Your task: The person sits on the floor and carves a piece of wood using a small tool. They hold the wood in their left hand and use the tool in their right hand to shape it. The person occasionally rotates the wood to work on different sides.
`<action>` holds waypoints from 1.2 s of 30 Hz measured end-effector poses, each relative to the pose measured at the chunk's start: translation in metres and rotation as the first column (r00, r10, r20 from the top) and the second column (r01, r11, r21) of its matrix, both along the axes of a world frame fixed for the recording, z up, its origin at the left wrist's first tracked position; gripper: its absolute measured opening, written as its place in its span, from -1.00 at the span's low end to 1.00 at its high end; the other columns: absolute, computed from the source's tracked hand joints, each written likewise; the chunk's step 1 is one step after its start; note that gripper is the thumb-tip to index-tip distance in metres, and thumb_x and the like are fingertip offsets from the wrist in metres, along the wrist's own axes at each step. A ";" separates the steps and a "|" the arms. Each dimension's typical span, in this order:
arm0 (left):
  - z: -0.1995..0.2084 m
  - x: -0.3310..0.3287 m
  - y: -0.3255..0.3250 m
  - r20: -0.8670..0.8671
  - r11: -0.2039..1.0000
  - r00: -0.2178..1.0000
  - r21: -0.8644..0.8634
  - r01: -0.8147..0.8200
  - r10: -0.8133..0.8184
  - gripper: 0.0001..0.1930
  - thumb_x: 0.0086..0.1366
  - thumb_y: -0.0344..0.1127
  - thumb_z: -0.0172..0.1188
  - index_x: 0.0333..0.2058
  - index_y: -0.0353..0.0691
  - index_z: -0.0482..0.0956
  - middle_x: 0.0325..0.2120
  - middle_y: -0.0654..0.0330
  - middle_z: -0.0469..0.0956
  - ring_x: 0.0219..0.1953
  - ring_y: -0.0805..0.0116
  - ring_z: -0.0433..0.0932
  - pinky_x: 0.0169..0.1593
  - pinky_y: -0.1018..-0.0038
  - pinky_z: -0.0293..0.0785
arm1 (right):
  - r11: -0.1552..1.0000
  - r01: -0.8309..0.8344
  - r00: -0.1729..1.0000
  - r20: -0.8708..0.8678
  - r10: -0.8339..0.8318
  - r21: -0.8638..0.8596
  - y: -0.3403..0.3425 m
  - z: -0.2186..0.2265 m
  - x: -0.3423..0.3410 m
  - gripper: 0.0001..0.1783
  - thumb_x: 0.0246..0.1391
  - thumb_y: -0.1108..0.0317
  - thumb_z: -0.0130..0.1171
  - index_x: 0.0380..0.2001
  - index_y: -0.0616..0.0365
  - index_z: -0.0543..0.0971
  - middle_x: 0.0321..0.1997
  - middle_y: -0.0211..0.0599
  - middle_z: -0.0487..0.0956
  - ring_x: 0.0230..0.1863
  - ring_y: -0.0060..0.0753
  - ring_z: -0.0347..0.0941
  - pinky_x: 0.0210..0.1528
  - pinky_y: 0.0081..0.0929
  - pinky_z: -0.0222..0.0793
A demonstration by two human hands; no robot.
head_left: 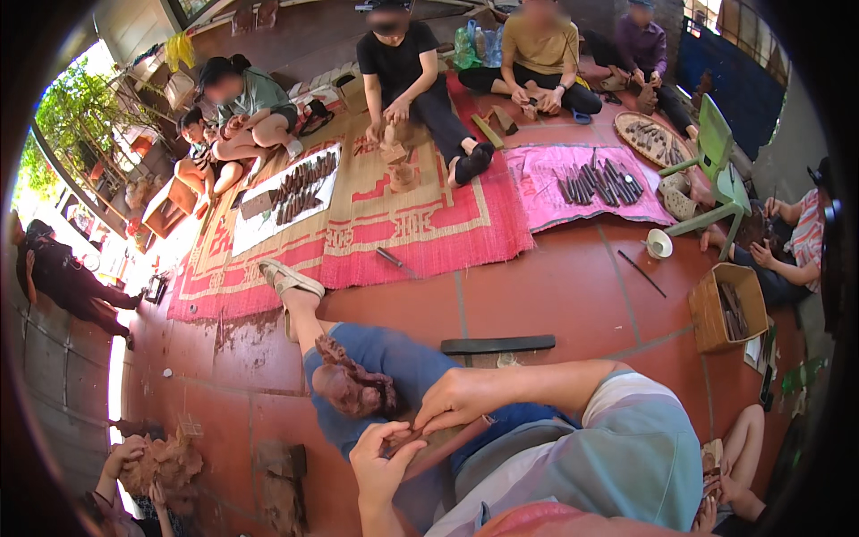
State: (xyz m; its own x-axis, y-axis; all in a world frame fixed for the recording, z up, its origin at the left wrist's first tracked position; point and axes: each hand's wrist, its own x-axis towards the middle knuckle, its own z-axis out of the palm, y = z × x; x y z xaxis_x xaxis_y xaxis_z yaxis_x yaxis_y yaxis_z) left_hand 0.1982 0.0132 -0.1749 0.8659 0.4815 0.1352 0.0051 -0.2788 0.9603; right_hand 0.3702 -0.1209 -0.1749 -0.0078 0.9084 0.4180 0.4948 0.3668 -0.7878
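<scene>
Low in the middle, my left hand (379,461) has thumb and fingertips pinched together. My right hand (458,399) reaches in from the right with fingers pressed closed, its tips almost meeting the left ones. A small reddish-brown bit shows between them, too small to name. Under and beside my hands runs a flat reddish-brown strip (449,444), partly hidden by them. A reddish-brown modelled figure (351,387), rounded with rough twisted parts, rests on my blue-trousered leg (391,349), just left of my right hand.
A dark flat bar (497,344) lies on the tiles beyond my leg. Tools cover a pink cloth (537,179) and a white sheet (255,234) on the red mat (429,242). A wooden box (702,309) and green chair (729,188) stand right. Several people work around.
</scene>
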 end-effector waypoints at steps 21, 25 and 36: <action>0.024 -0.004 0.004 -0.088 0.998 0.996 0.062 -0.007 0.012 -0.91 -0.07 -0.57 0.32 -0.52 -0.37 0.61 -0.62 0.22 0.54 -0.59 0.60 0.42 -0.53 0.71 0.24 | 0.992 0.011 0.963 -0.265 -0.044 -0.126 0.003 0.005 -0.014 -0.83 -0.05 0.34 0.23 -0.39 0.21 0.57 -0.51 -0.25 0.56 -0.50 -0.44 0.49 -0.42 -0.52 0.37; 0.015 -0.006 -0.002 -0.102 0.923 0.994 -0.380 -0.064 0.026 -0.88 -0.01 -0.61 0.28 -0.42 -0.39 0.57 -0.56 0.19 0.56 -0.54 0.55 0.49 -0.45 0.71 0.35 | 0.999 0.032 0.981 -0.188 -0.040 -0.044 0.005 0.001 -0.013 -0.84 -0.03 0.34 0.23 -0.38 0.18 0.58 -0.48 -0.30 0.55 -0.47 -0.48 0.48 -0.41 -0.56 0.36; -0.005 -0.015 -0.003 -0.036 0.900 0.994 -0.427 0.083 -0.108 -0.84 -0.01 -0.66 0.26 -0.39 -0.38 0.56 -0.40 0.17 0.56 -0.39 0.56 0.52 -0.30 0.69 0.42 | 0.910 -0.175 0.822 -0.565 -0.075 -0.376 -0.004 -0.010 -0.018 -0.89 -0.07 0.38 0.25 -0.41 0.12 0.59 -0.49 -0.47 0.55 -0.43 -0.71 0.43 -0.41 -0.65 0.32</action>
State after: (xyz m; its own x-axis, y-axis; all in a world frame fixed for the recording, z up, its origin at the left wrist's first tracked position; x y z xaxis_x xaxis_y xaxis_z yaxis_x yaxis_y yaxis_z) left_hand 0.1833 0.0103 -0.1798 0.9107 0.3970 -0.1144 0.0571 0.1532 0.9865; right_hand 0.3522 -0.1253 -0.1845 0.0614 0.9977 -0.0301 -0.0848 -0.0248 -0.9961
